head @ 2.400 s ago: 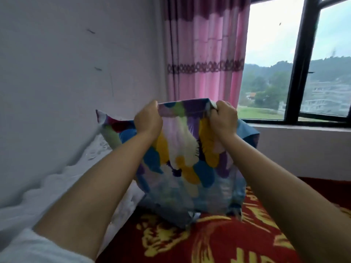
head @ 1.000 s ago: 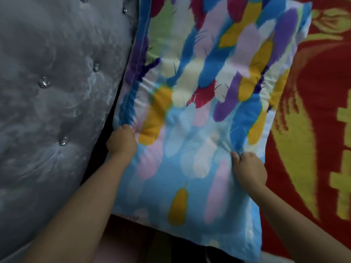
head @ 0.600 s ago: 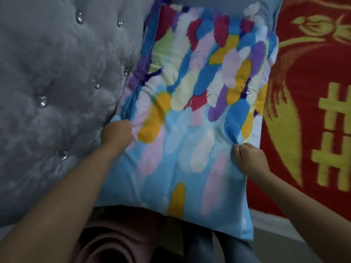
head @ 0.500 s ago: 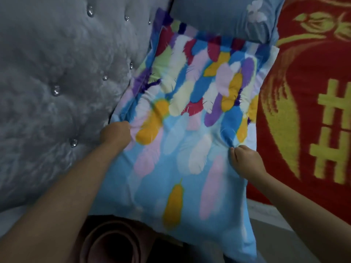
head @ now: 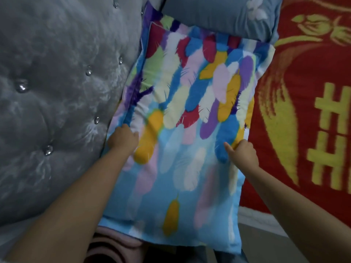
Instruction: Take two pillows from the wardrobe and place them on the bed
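Note:
A pillow with a bright feather print (head: 182, 114) lies flat at the head of the bed, next to the grey tufted headboard (head: 57, 88). My left hand (head: 122, 139) grips its left edge by the headboard. On the opposite edge my right hand (head: 242, 153) pinches the fabric. A second pillow, grey-blue with a pale flower (head: 218, 14), lies beyond it, partly under the feather pillow's far end. The red and yellow bed cover (head: 307, 95) spreads to the right.
The near end of the feather pillow hangs over the edge of the bed. Below it, a rolled pink mat (head: 112, 247) shows at the bottom. A strip of grey floor (head: 266, 243) is visible at the lower right.
The pillow has gone from held upright in front of the window to lying flat by the headboard. In the last second it slid slightly toward the grey-blue pillow, both hands keeping their grip.

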Available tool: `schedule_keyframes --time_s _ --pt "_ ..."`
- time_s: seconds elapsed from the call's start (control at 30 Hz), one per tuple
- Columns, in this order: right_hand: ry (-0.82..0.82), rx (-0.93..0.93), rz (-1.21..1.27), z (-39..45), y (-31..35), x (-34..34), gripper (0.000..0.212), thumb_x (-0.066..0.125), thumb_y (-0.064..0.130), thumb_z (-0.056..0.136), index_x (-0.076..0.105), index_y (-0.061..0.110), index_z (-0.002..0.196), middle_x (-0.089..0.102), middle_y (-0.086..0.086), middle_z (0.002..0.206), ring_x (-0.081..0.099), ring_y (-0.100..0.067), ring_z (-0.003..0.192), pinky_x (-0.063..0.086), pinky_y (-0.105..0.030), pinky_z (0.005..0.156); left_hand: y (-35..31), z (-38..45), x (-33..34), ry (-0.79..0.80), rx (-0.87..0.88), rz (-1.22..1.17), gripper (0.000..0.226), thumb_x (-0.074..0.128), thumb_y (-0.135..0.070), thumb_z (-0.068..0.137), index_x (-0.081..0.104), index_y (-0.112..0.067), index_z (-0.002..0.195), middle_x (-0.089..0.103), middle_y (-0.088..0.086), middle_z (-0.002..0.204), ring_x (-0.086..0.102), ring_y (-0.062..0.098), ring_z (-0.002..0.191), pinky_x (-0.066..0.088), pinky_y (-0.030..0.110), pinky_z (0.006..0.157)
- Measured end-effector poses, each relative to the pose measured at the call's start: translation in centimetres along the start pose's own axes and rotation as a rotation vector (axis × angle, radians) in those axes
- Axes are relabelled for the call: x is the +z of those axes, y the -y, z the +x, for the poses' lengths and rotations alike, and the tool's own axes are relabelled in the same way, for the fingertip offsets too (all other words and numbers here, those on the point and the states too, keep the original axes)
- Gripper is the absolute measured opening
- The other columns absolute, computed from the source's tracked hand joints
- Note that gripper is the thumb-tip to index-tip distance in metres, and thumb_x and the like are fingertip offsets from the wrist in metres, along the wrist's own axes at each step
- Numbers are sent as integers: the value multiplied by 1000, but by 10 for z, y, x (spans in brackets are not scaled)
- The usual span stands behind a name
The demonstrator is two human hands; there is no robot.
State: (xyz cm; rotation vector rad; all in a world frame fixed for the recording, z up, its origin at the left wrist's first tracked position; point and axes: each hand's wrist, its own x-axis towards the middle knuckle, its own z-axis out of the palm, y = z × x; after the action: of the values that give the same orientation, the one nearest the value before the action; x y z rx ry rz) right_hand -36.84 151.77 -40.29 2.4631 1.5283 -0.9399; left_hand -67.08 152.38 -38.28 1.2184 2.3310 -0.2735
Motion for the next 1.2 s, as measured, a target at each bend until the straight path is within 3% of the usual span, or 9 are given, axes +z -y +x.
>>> schedule_keyframes --time_s 0.1,0.27,0.4,0.53,0.63,0.8,0.9,1.0,1.2 --pt "-20 7 67 37 20 -5 55 54 52 84 47 1 103 50 -23 107 54 -38 97 39 -40 66 -22 30 0 -32 -6 -138 61 52 -35 92 36 9 130 45 31 135 45 44 123 42 46 99" --pt "-97 173 182 87 36 -2 67 54 54 83 42 -2 117 45 -26 124 52 -45 107 48 -47 80 -48 80 9 -57 -53 -164 74 53 -47 88 35 10 133 42 32 138 41 44 126 39 48 103" --pt "-174 -2 127 102 35 5 37 41 30 96 51 -1 77 59 -30 100 58 -43 92 42 -40 64 -64 95 10 -133 19 -49 42 43 -30 97 50 5 120 48 28 131 49 44 117 45 50 93" --pt "-310 31 179 102 42 -4 43 35 15 98 61 -11 77 62 -29 86 54 -44 96 44 -47 80 -75 103 -1 -126 25 17 27 40 1 94 55 7 116 57 26 125 53 41 118 46 49 95" --pt "-386 7 329 97 46 -17 53 34 11 97 33 8 44 36 -8 51 48 -36 71 30 -40 62 -77 95 -19 -222 85 -116 26 41 1 93 57 11 110 57 30 122 53 42 115 44 46 94" --pt "-530 -69 404 102 50 -45 52 35 9 97 23 11 46 27 -4 52 36 -25 70 24 -38 63 -93 88 -44 -327 205 -266 28 38 -2 95 58 14 106 57 35 117 52 42 111 34 44 94" --pt "-295 -17 267 121 52 -52 45 33 11 98 48 1 56 49 -20 62 49 -35 79 36 -42 68 -104 101 -39 -182 77 -283 30 40 -6 97 52 11 119 51 32 129 46 41 121 36 43 102" --pt "-49 26 76 127 55 -39 21 41 4 91 53 -8 104 55 -31 113 51 -42 108 44 -42 87 -110 100 -21 -91 2 -161 40 45 -11 95 40 6 131 42 27 139 41 40 129 37 45 105" --pt "1 -142 -186 83 44 -20 31 44 9 90 43 -4 118 41 -21 130 38 -36 122 32 -46 103 -104 45 55 -187 418 72 63 48 -28 92 22 -5 145 15 20 156 14 31 144 15 44 118"
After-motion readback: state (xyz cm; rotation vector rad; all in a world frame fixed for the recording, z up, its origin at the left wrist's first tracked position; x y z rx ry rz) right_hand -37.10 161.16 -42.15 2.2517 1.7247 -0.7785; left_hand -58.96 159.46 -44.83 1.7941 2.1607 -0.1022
